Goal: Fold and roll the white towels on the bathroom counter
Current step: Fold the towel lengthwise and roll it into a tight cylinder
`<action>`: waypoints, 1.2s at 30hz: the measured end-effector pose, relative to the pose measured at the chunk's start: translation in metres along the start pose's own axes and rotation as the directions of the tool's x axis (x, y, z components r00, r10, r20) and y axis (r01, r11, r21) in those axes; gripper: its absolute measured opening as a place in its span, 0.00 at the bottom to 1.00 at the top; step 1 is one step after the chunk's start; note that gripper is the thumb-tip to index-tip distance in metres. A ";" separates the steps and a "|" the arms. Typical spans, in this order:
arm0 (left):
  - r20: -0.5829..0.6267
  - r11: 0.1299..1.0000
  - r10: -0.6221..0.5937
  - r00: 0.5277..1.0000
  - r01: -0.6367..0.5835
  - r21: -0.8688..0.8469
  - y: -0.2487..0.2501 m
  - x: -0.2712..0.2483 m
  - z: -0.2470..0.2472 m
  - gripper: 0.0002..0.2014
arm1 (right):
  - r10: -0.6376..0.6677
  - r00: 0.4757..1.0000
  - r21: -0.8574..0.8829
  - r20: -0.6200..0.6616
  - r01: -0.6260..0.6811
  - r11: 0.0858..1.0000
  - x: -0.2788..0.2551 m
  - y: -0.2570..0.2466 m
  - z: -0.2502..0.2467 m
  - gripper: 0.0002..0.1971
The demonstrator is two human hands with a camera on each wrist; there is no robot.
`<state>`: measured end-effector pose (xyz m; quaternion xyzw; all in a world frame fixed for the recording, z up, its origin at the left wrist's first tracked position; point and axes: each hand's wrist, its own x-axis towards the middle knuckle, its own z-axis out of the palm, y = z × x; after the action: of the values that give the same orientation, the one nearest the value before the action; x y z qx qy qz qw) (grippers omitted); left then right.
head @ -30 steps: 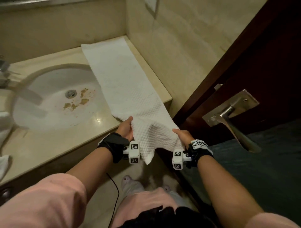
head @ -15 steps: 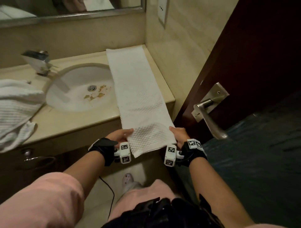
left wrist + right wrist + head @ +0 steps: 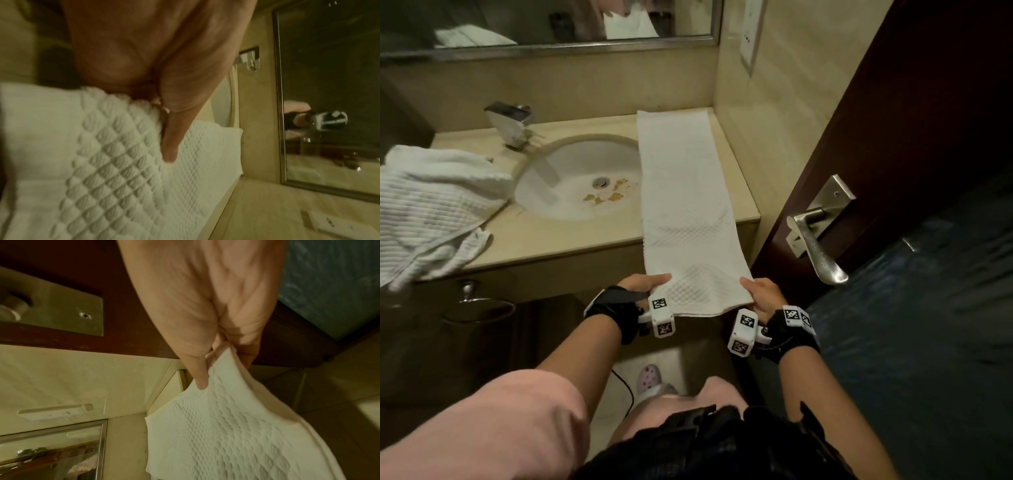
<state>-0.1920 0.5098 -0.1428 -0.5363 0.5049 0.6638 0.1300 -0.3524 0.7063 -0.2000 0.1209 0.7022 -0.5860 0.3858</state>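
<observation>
Towel [image 3: 681,205], folded to a long narrow strip, lies along the right end of the table [image 3: 571,240] beside the sink [image 3: 571,178], its near end hanging past the front edge. In the head view the left hand [image 3: 643,284] and the right hand [image 3: 760,294] each pinch a near corner, thumbs on top, holding that end level and taut. A second, crumpled towel [image 3: 431,205] waits at the far left. To do this step well, I judge the pull should stay even on both corners so the long edges run straight, and the first turn of the roll should be tight and square to the strip.

From the left wrist, the thumb [image 3: 170,146] presses down on the waffle weave [image 3: 115,162] with the fingers hidden beneath; the strip runs away toward the mirror [image 3: 329,97].

From the right wrist, thumb and fingers nip the doubled edge [image 3: 226,363], the layers fanning slightly below; they could slip apart if the grip loosens.

Compared with a second ago, the strip has been drawn straight and squared to the table's edge; it lay skewed and rumpled at the near end then, and the view has lifted to show the faucet [image 3: 512,123].
</observation>
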 end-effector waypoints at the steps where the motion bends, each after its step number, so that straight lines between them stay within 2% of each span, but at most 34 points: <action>1: 0.016 0.999 0.007 1.000 -0.006 -0.036 -0.004 -0.006 0.001 0.10 | -0.014 1.000 0.007 -0.019 0.014 1.000 0.000 0.001 0.000 0.10; 3: 0.063 0.995 -0.015 0.998 0.022 -0.101 -0.009 -0.008 0.004 0.09 | -0.031 0.998 0.010 -0.057 0.032 0.999 0.000 0.003 -0.002 0.07; 6: 0.105 0.986 -0.002 0.995 0.020 -0.166 -0.014 -0.001 0.002 0.21 | -0.050 0.996 -0.010 -0.071 0.049 0.999 -0.002 0.006 -0.005 0.07; 10: -0.001 0.992 0.000 1.000 0.000 -0.126 -0.015 -0.005 0.000 0.15 | -0.037 0.996 -0.003 -0.076 0.037 0.999 -0.005 0.008 -0.008 0.07; 14: -0.069 0.992 -0.007 0.998 -0.002 -0.129 -0.017 0.006 -0.008 0.22 | -0.055 0.993 -0.092 -0.100 0.045 0.995 -0.007 0.010 -0.011 0.09; 17: -0.087 0.995 -0.020 0.996 0.011 -0.098 -0.018 0.006 -0.009 0.22 | -0.096 0.987 -0.164 -0.125 0.075 0.984 -0.007 0.011 -0.013 0.10; 22: -0.109 0.999 0.030 0.994 -0.034 -0.032 -0.023 0.005 -0.011 0.21 | -0.093 0.981 -0.215 -0.168 0.056 0.975 -0.006 0.010 -0.011 0.14; 25: -0.065 0.999 0.034 0.997 -0.033 0.012 -0.032 0.037 -0.022 0.23 | -0.056 0.984 -0.172 -0.172 0.026 0.985 -0.004 0.012 -0.009 0.14; 27: -0.044 0.997 0.058 0.997 -0.060 -0.044 -0.039 0.063 -0.029 0.23 | -0.043 0.983 -0.154 -0.177 0.016 0.988 -0.001 0.015 -0.009 0.14; 29: -0.014 0.994 0.057 0.998 -0.058 -0.094 -0.031 0.036 -0.024 0.21 | -0.032 0.984 -0.151 -0.174 0.006 0.988 0.000 0.017 -0.008 0.14; 31: 0.054 0.981 0.011 0.998 0.000 -0.195 -0.025 0.018 -0.022 0.15 | -0.024 0.986 -0.191 -0.168 -0.008 0.982 0.002 0.017 -0.007 0.14; 33: 0.091 0.957 -0.041 0.995 0.065 -0.284 -0.022 0.014 -0.022 0.13 | -0.031 0.987 -0.261 -0.156 -0.011 0.965 0.003 0.016 -0.006 0.13; 36: 0.079 0.951 -0.082 0.993 0.102 -0.292 -0.020 0.018 -0.026 0.13 | -0.062 0.988 -0.342 -0.138 0.012 0.940 0.002 0.014 -0.005 0.16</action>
<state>-0.1697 0.4918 -0.1668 -0.5504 0.3697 0.7424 0.0956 -0.3468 0.7139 -0.2119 0.0821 0.8214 -0.4528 0.3369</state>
